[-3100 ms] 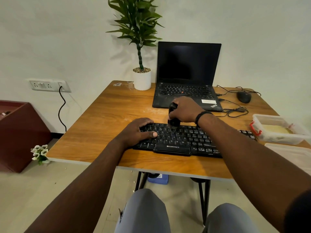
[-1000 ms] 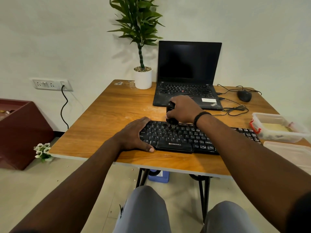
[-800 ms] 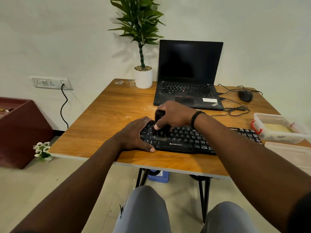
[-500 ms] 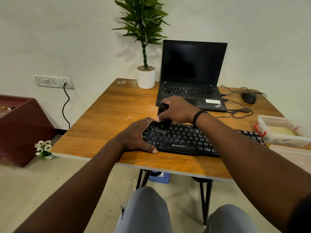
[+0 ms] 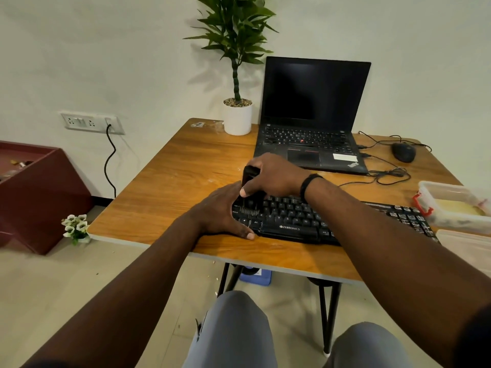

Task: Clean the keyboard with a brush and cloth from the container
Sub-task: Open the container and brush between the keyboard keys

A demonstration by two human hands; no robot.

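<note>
Two hands are at the left end of the black keyboard (image 5: 318,221), which lies along the near edge of the wooden table (image 5: 172,187). My right hand (image 5: 273,177) grips the black brush (image 5: 249,191), bristles down on the keys. My left hand (image 5: 220,212) cups the keyboard's corner, fingers relaxed.

On the front edge of the black keyboard (image 5: 326,221) in front of you, the brand ZEBRONICS is printed in white, just below the space bar. Its bottom row shows "Alt" on the keys either side of that bar; you cannot read the other key legends. At the near right corner of the laptop (image 5: 310,139), the ThinkPad logo sits at an angle. The white sticker (image 5: 345,157) beside it is too small to read.
</note>
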